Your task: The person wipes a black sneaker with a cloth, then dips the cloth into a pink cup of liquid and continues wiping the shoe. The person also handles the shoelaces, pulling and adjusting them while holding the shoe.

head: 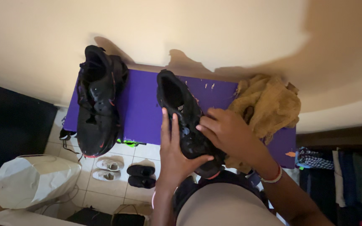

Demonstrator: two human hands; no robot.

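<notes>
My left hand (176, 148) is pressed flat against the near side of a black shoe (187, 121), fingers (169, 125) straight and close together, pointing up along its side, with the thumb spread out under the toe end. It is open wide, cradling rather than gripping. My right hand (225, 132) comes in from the other side, fingers curled loosely over the top of the same shoe around the laces, half closed on it. A pale band (274, 178) sits on that wrist. Between the two hands the shoe is held with its toe toward me and its opening facing up, at the near edge of a purple shelf (141, 113).

A second black shoe (98, 100) lies on the left end of the shelf, well apart from my hands, toe hanging over the near edge. A crumpled mustard cloth (269, 104) lies on the right end, just beside my right hand; whether it touches the hand I cannot tell.

Down on the tiled floor (91, 190) are a white pair (107, 169) and a small black pair (141, 175) of shoes, and a pale bag (32, 180) to the left. Folded clothes (340, 175) are stacked at the right.
</notes>
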